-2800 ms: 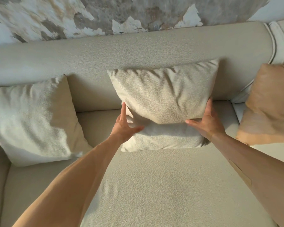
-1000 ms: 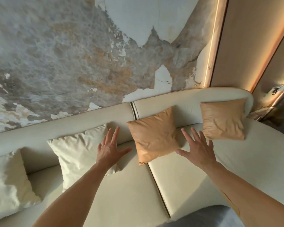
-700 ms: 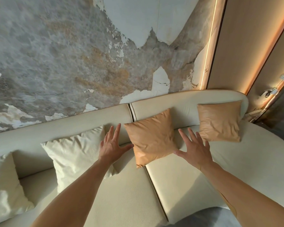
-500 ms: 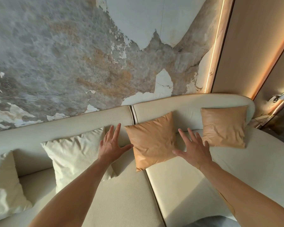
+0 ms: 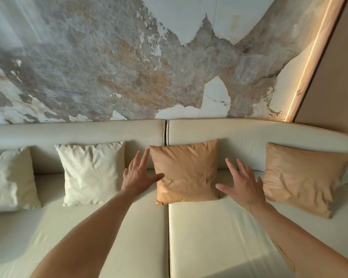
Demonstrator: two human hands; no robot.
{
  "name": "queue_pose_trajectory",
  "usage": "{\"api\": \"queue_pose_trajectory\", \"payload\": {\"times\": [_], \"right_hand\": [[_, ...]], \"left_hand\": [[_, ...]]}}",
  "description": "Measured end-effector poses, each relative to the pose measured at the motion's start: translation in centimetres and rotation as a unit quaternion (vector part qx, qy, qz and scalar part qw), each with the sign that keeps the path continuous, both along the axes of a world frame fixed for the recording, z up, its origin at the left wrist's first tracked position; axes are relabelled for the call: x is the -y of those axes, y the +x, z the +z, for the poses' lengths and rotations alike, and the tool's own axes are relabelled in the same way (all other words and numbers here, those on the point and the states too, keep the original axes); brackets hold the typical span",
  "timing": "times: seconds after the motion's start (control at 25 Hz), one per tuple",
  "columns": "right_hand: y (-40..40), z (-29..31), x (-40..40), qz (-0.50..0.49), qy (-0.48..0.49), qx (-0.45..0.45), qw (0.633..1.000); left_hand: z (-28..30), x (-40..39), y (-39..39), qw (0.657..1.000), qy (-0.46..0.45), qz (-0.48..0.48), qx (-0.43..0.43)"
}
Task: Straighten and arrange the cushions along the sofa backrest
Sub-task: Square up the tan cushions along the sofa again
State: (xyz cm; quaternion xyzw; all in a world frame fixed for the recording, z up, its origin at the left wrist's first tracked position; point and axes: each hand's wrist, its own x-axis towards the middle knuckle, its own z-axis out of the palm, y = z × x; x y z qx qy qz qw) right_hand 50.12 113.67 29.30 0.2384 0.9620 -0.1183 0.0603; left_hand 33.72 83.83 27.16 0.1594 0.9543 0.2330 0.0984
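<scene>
A tan leather cushion (image 5: 186,171) leans on the cream sofa backrest (image 5: 239,133), straddling the seam between the two sofa sections. My left hand (image 5: 138,174) hovers open at its left edge, thumb near the cushion. My right hand (image 5: 242,183) is spread open just off its right edge. Neither hand grips anything. A second tan cushion (image 5: 301,177) leans further right. A cream cushion (image 5: 91,173) stands left of my left hand, and another cream cushion (image 5: 7,179) sits at the far left, cut by the frame edge.
The cream seat (image 5: 215,233) stretches in front of the cushions, with a seam down the middle. A rough, peeling grey wall (image 5: 129,63) rises behind the backrest. A lit strip (image 5: 307,63) and a wooden panel stand at the right.
I let go of the cream cushion and turned right along the sofa. Both open hands have closed in on either side of the tan cushion, which now appears level in front of me.
</scene>
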Motion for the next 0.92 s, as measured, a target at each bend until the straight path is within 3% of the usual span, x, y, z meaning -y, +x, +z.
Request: {"api": "queue_pose_trajectory", "payload": {"times": [0.28,0.48,0.72,0.92], "right_hand": [[-2.5,-3.8,-6.4,0.057,0.001,0.021,0.998],[-6.6,-11.2,-7.1,0.044,-0.044,0.028,0.998],[-14.2,-24.2,-8.2,-0.073,-0.241,0.005,0.968],[-17.4,-31.1,-9.0,-0.106,-0.29,-0.072,0.949]], "left_hand": [[-4.2,-3.6,0.6,0.998,-0.02,0.05,0.028],[-12.0,-5.1,-3.6,0.995,-0.002,0.065,0.069],[-25.1,-5.8,-9.4,0.986,0.064,0.089,0.122],[-31.6,-6.1,-12.7,0.975,0.131,0.085,0.156]]}}
